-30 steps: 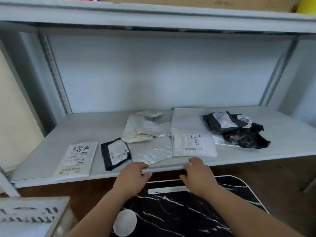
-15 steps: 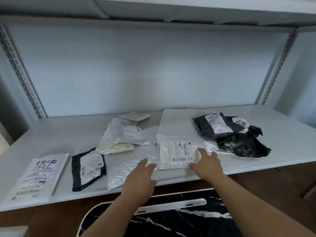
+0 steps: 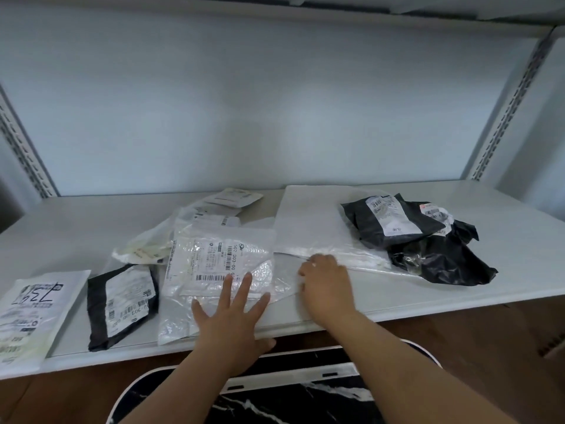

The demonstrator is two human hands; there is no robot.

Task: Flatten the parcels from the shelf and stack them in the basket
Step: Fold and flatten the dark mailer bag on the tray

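Several parcels lie on the white shelf [image 3: 458, 298]. A clear bubble-wrap parcel with a barcode label [image 3: 214, 255] lies near the front, on top of a larger clear bubble mailer [image 3: 180, 322]. My left hand [image 3: 232, 319] presses flat on both, fingers spread. My right hand [image 3: 327, 286] is just to the right, fingers curled at the larger mailer's right edge [image 3: 287, 286]. Below the shelf edge is the black marbled basket [image 3: 290, 371] with a white rim; my arms cross over it.
A white bag marked in black pen [image 3: 30, 313] and a black labelled bag [image 3: 119, 304] lie at the left. Crumpled black bags [image 3: 428, 240] sit at the right on a large white mailer [image 3: 308, 215]. Small white packets [image 3: 211, 209] lie behind.
Both hands rose from the shelf's front edge onto the parcels. The labelled bubble parcel slid left onto the larger clear mailer, and my left hand spread flat on it. The view moved closer.
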